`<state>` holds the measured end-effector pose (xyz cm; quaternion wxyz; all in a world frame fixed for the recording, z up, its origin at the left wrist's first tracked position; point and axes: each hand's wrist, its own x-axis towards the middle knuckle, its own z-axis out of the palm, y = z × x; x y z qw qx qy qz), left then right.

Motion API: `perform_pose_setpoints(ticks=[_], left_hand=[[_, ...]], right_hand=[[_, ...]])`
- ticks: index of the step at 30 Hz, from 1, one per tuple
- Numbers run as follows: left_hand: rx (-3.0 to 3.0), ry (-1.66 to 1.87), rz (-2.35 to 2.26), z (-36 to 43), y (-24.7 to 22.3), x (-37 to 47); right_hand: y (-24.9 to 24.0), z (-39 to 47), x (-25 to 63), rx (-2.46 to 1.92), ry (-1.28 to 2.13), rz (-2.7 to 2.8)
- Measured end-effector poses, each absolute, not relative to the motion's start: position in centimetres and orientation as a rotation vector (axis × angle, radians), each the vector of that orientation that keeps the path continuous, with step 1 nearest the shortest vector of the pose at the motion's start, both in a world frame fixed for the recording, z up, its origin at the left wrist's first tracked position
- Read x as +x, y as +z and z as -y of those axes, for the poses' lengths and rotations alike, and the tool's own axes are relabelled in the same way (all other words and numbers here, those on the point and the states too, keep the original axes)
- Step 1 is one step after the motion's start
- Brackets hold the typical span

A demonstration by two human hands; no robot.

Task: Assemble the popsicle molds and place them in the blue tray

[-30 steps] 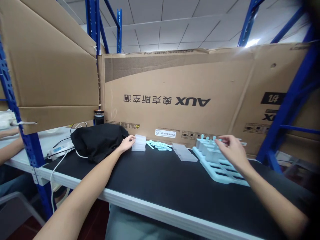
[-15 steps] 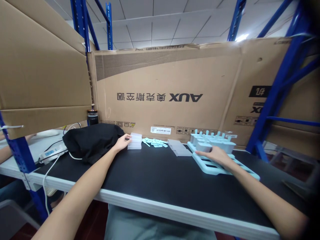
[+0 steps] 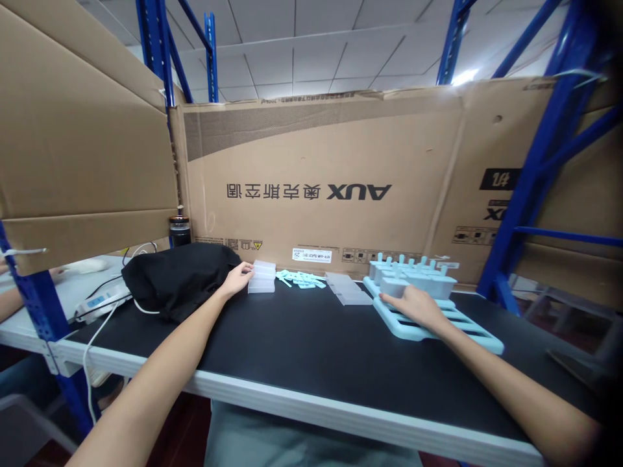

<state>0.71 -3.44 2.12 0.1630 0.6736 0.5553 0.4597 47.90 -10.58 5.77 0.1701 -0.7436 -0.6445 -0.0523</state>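
At the left, my left hand [image 3: 237, 280] touches the edge of several clear plastic pieces [image 3: 263, 277], its fingers stretched out. To the right, my right hand [image 3: 416, 307] lies over a light blue rack [image 3: 411, 331] with slots, fingers apart, close to the front ice pop mould [image 3: 392, 286]. Several pale moulds with blue sticks standing up fill the rack's back part. The hand hides part of the rack and the lower moulds. Loose light blue sticks [image 3: 302, 279] lie in a pile between my hands, with more clear plastic pieces [image 3: 346, 288] beside them.
A black cloth bundle [image 3: 180, 279] lies at the left beside a white power strip [image 3: 101, 301] and cables. A large cardboard sheet [image 3: 311, 149] stands behind the black tabletop [image 3: 302, 344]. Blue rack posts [image 3: 540, 165] rise at the sides. Part of another person's arm [image 3: 10, 302] shows at far left.
Both hands stay at the same things. The whole view has shifted slightly; nothing has visibly been picked up or put down.
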Motion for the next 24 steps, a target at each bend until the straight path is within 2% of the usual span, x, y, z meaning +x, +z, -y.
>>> perform_pose_setpoints(ticks=[24], left_hand=[[1.903, 1.305, -1.571, 3.32, 1.96, 0.67]], right_hand=[[5.46, 10.29, 47.77, -2.129, -0.215, 1.79]])
